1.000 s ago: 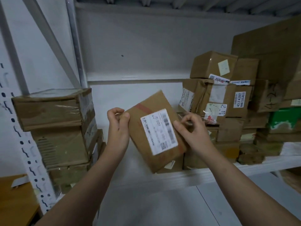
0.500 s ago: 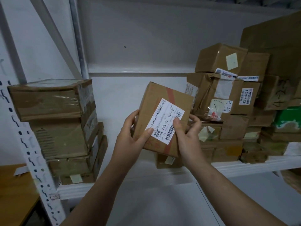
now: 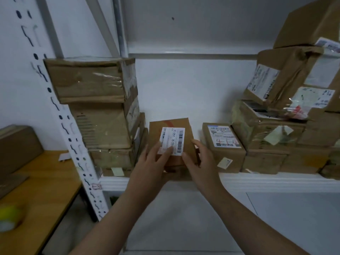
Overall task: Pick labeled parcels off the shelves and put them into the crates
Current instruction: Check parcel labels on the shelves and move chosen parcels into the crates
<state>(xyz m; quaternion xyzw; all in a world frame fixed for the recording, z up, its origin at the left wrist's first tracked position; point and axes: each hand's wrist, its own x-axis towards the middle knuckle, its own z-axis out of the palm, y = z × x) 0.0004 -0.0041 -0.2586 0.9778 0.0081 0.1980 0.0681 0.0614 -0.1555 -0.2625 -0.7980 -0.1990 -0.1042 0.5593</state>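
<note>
Both hands on one parcel [image 3: 172,159] at the front of the white shelf [image 3: 276,182]. Left hand [image 3: 151,163] grips its left side, thumb lying across the white barcode label [image 3: 173,139]. Right hand [image 3: 201,161] grips the right side, thumb on the front by the label's lower corner, fingers along the edge. Parcel upright, label facing the camera, red tape strip near the top. Cannot tell if it rests on the shelf or on the dark box under it.

Parcel sits between a stack [image 3: 99,111] of taped brown boxes on the left, just beside it, and a small box [image 3: 223,147] with its own label on the right, near but apart. Farther right a pile [image 3: 287,115] of brown parcels, crumpled paper, plastic wrap, several labels. Bare white wall [image 3: 184,92] behind the gap.

White slotted post [image 3: 70,133] runs up the shelf's left end, leaning in this wide view. Left of it a wooden table [image 3: 42,183] with a brown box [image 3: 18,144] and a blurred yellow-green tape roll [image 3: 9,216]. Pale surface below the shelf; floor or lower shelf, cannot tell.
</note>
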